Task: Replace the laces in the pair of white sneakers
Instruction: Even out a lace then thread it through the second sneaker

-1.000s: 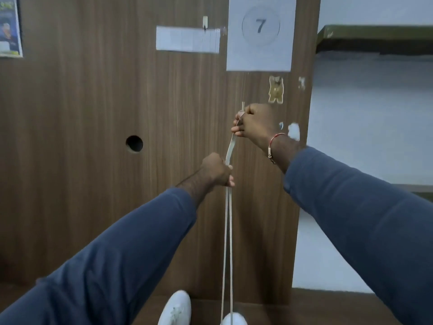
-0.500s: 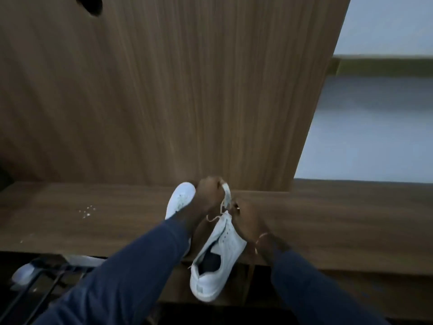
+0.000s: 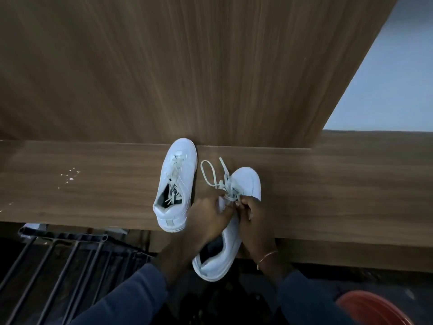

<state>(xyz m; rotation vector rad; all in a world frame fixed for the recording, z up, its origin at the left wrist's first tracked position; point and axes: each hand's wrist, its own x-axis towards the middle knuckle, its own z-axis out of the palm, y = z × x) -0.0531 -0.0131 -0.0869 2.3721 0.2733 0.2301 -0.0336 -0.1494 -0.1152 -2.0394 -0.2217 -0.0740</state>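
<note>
Two white sneakers lie on a brown wooden desk (image 3: 339,184). The left sneaker (image 3: 175,184) points away from me with its lace threaded loosely. The right sneaker (image 3: 234,231) lies at an angle, its heel hanging over the desk's front edge. Its pale lace (image 3: 212,174) loops out past the toe onto the desk. My left hand (image 3: 206,219) grips the sneaker's left side at the eyelets. My right hand (image 3: 254,214) pinches the lace at the tongue. The tongue and eyelets are mostly hidden by my fingers.
A tall wooden panel (image 3: 187,66) rises right behind the desk, with a pale wall (image 3: 386,90) to its right. Below the desk's front edge on the left stands a dark metal rack (image 3: 58,266). An orange round object (image 3: 372,308) sits at the bottom right. White specks (image 3: 70,175) dot the desk.
A second ago both hands held the lace stretched high above the shoe. They came down to the right sneaker, and the view tilted down to show both sneakers and the slack lace.
</note>
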